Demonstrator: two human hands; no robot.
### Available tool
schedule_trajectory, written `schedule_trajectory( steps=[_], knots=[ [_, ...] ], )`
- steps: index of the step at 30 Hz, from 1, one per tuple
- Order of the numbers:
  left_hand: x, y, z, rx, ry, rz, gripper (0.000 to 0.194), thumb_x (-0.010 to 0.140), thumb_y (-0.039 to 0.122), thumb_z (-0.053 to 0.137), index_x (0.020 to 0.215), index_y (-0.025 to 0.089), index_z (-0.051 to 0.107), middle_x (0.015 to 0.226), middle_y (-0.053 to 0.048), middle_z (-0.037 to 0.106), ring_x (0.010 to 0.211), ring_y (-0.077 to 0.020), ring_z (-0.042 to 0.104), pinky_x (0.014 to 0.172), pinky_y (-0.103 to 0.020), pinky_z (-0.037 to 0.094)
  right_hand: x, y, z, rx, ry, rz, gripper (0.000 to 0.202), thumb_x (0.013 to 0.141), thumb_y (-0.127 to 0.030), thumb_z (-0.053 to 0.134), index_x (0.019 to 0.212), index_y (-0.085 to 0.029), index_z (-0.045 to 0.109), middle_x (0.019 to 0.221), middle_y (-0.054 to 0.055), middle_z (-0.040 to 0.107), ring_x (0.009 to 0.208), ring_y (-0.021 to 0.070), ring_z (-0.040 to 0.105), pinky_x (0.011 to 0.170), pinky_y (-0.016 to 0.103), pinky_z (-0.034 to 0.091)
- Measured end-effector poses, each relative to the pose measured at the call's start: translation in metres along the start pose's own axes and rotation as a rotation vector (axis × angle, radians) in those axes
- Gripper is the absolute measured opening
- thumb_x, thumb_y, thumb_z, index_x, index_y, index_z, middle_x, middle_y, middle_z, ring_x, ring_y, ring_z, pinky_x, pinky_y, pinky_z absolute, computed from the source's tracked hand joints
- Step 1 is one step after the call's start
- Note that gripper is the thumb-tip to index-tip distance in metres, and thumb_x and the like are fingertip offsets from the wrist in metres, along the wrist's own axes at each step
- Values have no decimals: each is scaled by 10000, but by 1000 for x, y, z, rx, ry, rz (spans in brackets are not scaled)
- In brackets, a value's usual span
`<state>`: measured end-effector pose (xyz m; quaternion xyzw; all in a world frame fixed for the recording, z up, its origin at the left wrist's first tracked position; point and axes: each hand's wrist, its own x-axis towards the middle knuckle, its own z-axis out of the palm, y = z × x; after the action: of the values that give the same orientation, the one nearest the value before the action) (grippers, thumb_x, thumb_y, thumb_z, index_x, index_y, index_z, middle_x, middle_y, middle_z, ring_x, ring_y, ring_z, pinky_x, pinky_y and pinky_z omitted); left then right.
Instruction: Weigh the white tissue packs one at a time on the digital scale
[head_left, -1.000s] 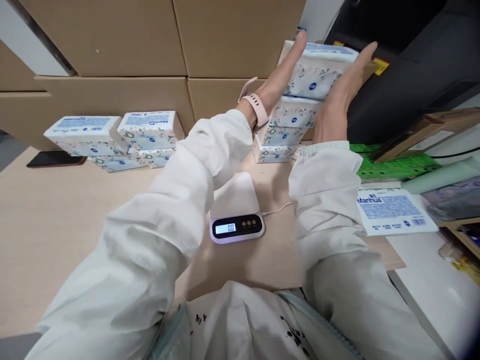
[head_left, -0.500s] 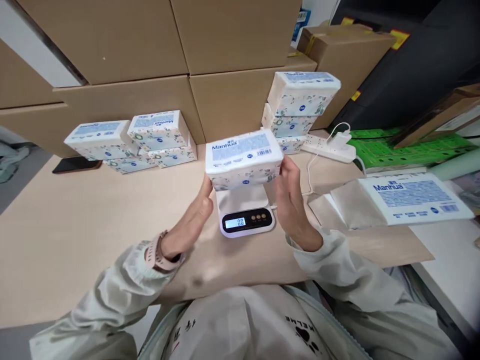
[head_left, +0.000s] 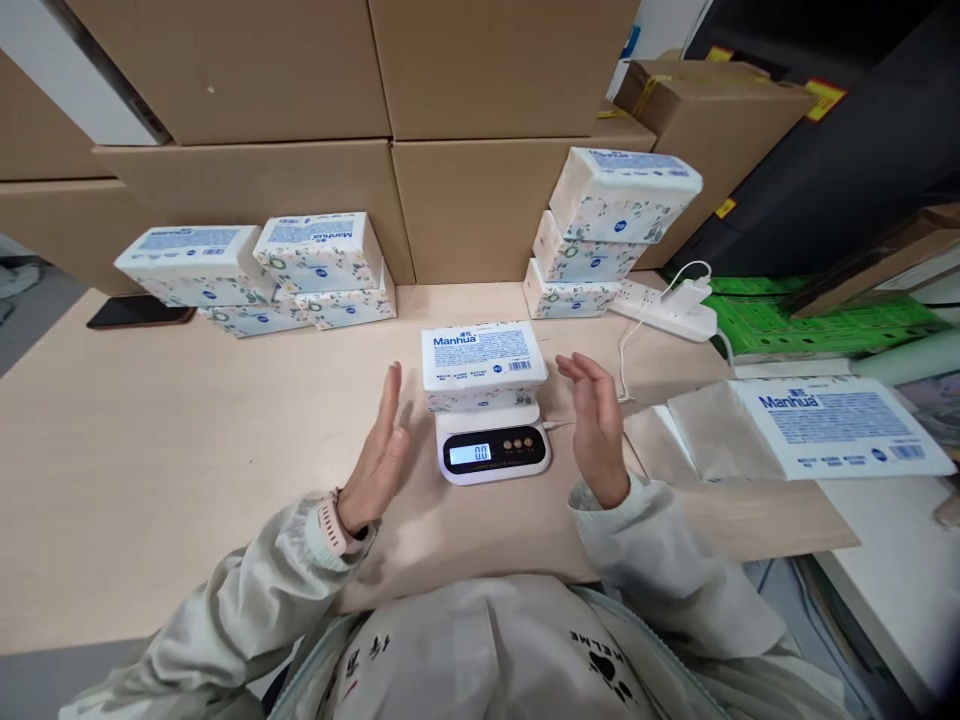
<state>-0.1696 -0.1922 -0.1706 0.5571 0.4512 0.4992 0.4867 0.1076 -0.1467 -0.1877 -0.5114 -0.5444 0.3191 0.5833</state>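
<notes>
A white and blue tissue pack rests on the white digital scale, covering its weighing plate. The scale's lit display reads 0.0. My left hand is just left of the pack, fingers stretched out, touching nothing. On the pack's other side my right hand is held with straight fingers, also apart from it. Both palms face inward across the pack.
Several tissue packs are stacked at the back left beside a dark phone. Three more packs form a pile near a white power strip. An opened pack lies right. Cardboard boxes line the back.
The tissue pack has gone from between my hands down onto the scale. Both hands have let go and moved apart to either side. The display still reads 0.0.
</notes>
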Motion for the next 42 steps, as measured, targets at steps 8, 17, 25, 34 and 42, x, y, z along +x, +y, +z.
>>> schedule_trajectory(
  steps=[8, 17, 25, 34, 42],
  knots=[
    [-1, -20, -14, 12, 166, 41, 597, 1059, 628, 397, 1628, 453, 343, 1753, 11, 252, 1629, -288, 235, 1326, -532, 215, 6, -7, 0, 45, 129, 4, 451, 1044, -563, 438, 1317, -254, 618, 1312, 114, 721, 1165, 240, 708, 1091, 534, 516],
    [2, -14, -13, -51, 294, 56, 406, 1016, 584, 524, 1291, 299, 613, 1530, -82, 555, 1416, -290, 531, 1137, -485, 463, 5, -4, -1, 70, 138, -32, 482, 1045, -569, 396, 1296, -241, 645, 1302, 119, 723, 1103, 243, 716, 1046, 523, 528],
    [6, -22, -16, -97, 334, 79, 453, 958, 627, 612, 1228, 266, 654, 1447, -102, 626, 1324, -272, 604, 1027, -426, 523, 5, -6, -2, 112, 145, -35, 476, 1034, -585, 429, 1265, -248, 674, 1283, 108, 730, 1073, 245, 710, 1028, 513, 519],
    [6, -24, -17, -123, 314, 64, 440, 969, 613, 597, 1246, 276, 657, 1434, -91, 637, 1324, -261, 601, 1038, -424, 510, 5, -7, -2, 83, 150, -32, 486, 1037, -586, 407, 1253, -242, 672, 1273, 113, 734, 1072, 249, 711, 1026, 519, 522],
    [5, -26, -18, -93, 272, 61, 429, 1008, 574, 550, 1287, 270, 665, 1449, -98, 627, 1374, -275, 564, 1088, -454, 479, 5, -6, -3, 47, 149, -45, 478, 1046, -574, 397, 1234, -247, 691, 1261, 96, 750, 1085, 243, 714, 1032, 506, 510]
  ],
)
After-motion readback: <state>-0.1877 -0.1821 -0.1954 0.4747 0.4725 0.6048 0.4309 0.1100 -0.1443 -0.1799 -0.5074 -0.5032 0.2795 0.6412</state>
